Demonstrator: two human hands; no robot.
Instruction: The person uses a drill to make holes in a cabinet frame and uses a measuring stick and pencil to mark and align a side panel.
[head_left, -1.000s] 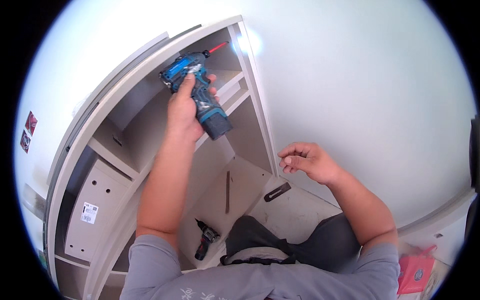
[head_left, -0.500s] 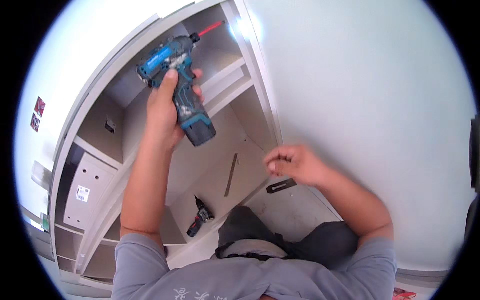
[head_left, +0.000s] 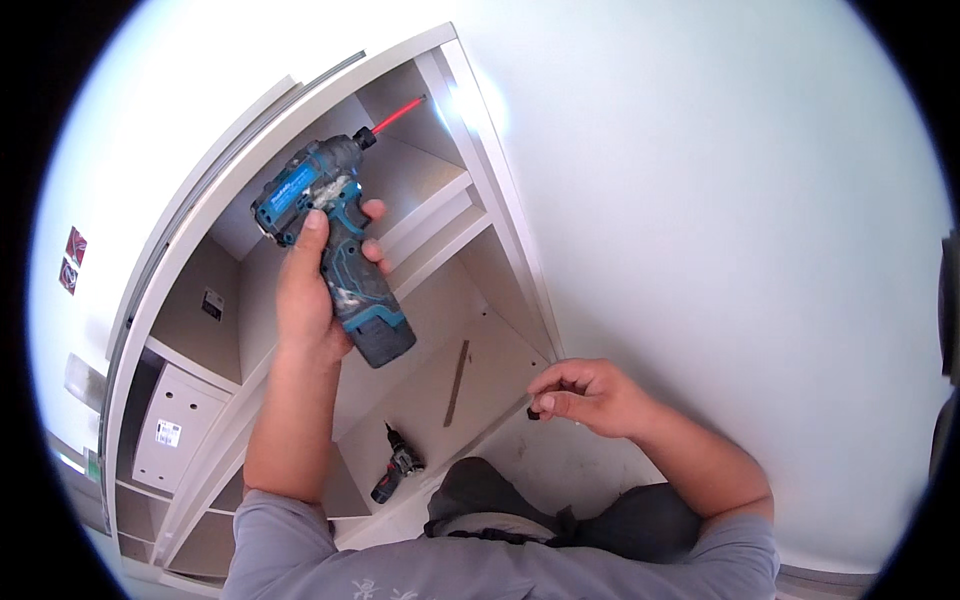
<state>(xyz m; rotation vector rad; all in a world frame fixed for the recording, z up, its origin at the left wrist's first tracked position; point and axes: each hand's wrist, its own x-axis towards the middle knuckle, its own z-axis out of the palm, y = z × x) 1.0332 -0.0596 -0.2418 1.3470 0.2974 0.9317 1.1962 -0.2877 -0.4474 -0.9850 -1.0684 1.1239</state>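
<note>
My left hand (head_left: 315,275) is wrapped round the grip of a blue and black cordless impact driver (head_left: 325,225), with the thumb on its side. Its long red bit (head_left: 398,115) points up and right, the tip by the cabinet's upper right side, where a bright light glows. Lower down, close to the wall, is my right hand (head_left: 595,398), its fingers curled and thumb pressed in. A small dark piece (head_left: 533,413) shows at the fingertips; the fingers hide the rest, so I cannot tell whether it is gripped.
A pale open cabinet (head_left: 220,365) with several compartments fills the left and middle. On its panel lie a second, black and red drill (head_left: 398,468) and a thin brown strip (head_left: 457,383). A pale wall (head_left: 720,220) rises along the right. My knees are below my hands.
The view has shifted, and the driver appears lower and slightly left. My right hand has moved down over the spot where a dark slotted plate was visible; that plate is now mostly hidden.
</note>
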